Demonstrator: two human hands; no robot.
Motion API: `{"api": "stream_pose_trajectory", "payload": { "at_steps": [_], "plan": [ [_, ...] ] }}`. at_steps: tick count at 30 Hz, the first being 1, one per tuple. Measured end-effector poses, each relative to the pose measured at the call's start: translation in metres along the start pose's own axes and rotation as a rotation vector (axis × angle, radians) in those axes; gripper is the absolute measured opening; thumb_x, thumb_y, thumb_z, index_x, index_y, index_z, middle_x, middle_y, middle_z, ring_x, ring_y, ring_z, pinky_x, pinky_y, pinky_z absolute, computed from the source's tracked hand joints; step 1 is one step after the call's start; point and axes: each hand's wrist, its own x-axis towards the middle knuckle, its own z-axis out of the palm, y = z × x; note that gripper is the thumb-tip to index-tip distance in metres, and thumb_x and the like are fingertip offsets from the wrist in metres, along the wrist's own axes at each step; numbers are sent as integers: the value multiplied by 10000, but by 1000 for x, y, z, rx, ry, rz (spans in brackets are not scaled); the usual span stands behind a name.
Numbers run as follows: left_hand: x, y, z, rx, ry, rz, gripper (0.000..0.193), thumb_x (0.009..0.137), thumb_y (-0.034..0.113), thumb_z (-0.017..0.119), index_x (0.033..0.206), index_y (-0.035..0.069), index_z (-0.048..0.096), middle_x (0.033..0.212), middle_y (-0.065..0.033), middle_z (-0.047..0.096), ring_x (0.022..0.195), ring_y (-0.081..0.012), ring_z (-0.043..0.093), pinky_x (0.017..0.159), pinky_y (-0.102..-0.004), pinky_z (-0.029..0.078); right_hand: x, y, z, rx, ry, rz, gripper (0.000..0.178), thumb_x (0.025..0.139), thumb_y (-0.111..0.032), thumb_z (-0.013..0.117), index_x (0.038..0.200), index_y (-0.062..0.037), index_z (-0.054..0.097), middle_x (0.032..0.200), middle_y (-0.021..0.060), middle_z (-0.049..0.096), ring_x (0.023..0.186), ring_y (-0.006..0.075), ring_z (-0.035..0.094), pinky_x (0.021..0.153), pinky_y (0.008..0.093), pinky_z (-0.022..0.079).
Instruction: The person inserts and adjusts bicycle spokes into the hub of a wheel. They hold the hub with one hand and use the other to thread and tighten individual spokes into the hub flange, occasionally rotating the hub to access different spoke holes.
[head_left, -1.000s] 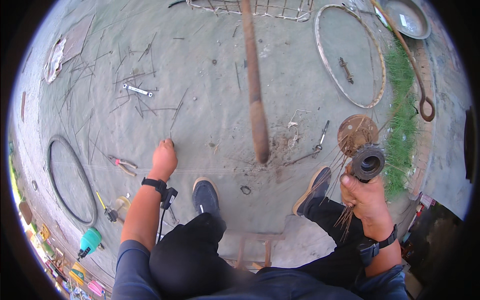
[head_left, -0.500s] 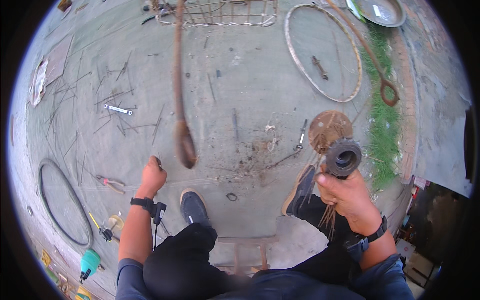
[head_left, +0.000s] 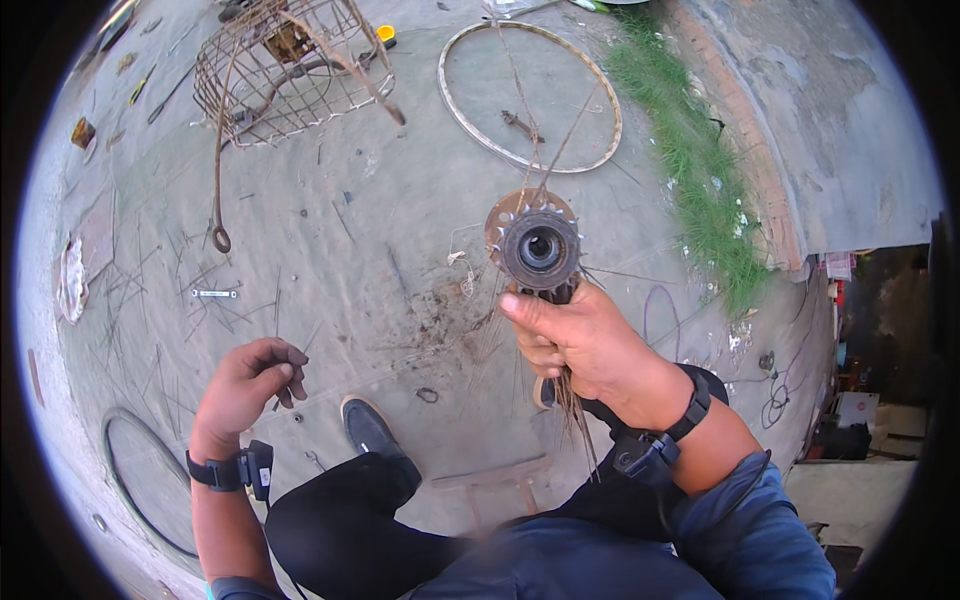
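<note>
My right hand (head_left: 590,335) is wrapped round a rusty wheel hub (head_left: 540,250) with a toothed sprocket facing up and a round flange behind it. Rusty spokes (head_left: 570,410) hang in a bunch below the fist, and a few more stick out from the flange. To the left, my left hand (head_left: 255,385) is raised over the ground with thumb and fingers pinched together. A thin dark spoke (head_left: 312,338) seems to pass through its fingertips, though most of it is hidden. The two hands are well apart.
A bare wheel rim (head_left: 445,90) lies ahead, a rusty bolt (head_left: 520,126) inside it. Upper left are a wire basket (head_left: 290,70) and a loop-ended rod (head_left: 218,190). Loose spokes surround a wrench (head_left: 214,293). A tyre (head_left: 130,490) lies lower left; grass (head_left: 690,170) edges the right.
The view has shifted, bringing more of the wire basket in at upper left. My right hand has brought the hub nearer the middle. My left hand has moved left, its fingers now facing up.
</note>
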Motion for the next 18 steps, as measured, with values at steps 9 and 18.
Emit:
{"api": "stream_pose_trajectory", "payload": {
  "at_steps": [9, 18],
  "plan": [
    [-70, 97, 97, -103, -22, 545, 125, 986, 14, 738, 1075, -43, 672, 928, -123, 663, 781, -232, 756, 643, -318, 599, -28, -1, -3, 63, -100, -132, 245, 1089, -257, 699, 913, -166, 554, 696, -99, 391, 564, 40, 334, 504, 266, 268],
    [-41, 108, 214, -234, 303, 886, 120, 1110, 69, 611, 1195, 9, 550, 1076, -161, 742, 881, -209, 754, 752, -309, 598, -42, 8, -3, 26, -173, -156, 255, 1065, -304, 740, 944, -167, 562, 694, -74, 398, 565, 67, 352, 502, 275, 315]
  ]
}}
